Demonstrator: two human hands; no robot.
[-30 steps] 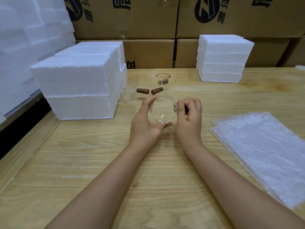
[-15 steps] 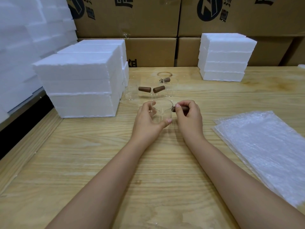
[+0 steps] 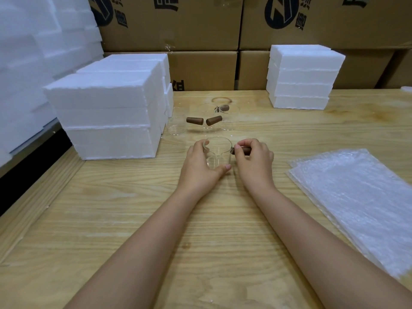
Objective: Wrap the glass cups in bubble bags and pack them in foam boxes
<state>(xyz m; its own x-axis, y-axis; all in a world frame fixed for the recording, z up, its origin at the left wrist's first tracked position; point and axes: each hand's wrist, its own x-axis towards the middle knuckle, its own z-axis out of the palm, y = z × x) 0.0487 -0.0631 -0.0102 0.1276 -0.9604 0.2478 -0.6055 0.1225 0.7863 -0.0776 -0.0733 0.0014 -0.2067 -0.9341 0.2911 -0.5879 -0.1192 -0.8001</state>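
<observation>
Left grip first: the left hand curls around a clear glass cup, thumb low on the near wall and fingers up at the rim on the left side, clamped on the glass. The right hand has its grip pinched on the cup's short brown handle, which sticks out sideways to the right; the fingers are curled over it. The cup is upright, about midway across a pale wooden worktop, with a small pouring lip facing the person. Whether its base touches the wood cannot be told. Just behind it stands a cluster of other glass cups, each with a brown handle; two handles point toward each other, almost tip to tip, and the clear outlines are hard to separate. Just left of that cluster sits a tall stack of white foam boxes. A smaller foam stack stands at the back right. A flat pile of bubble bags lies on the right side of the worktop, apart from the right hand. Brown cardboard cartons with dark printed marks form a wall behind the worktop. More white foam blocks are piled at the far left.
</observation>
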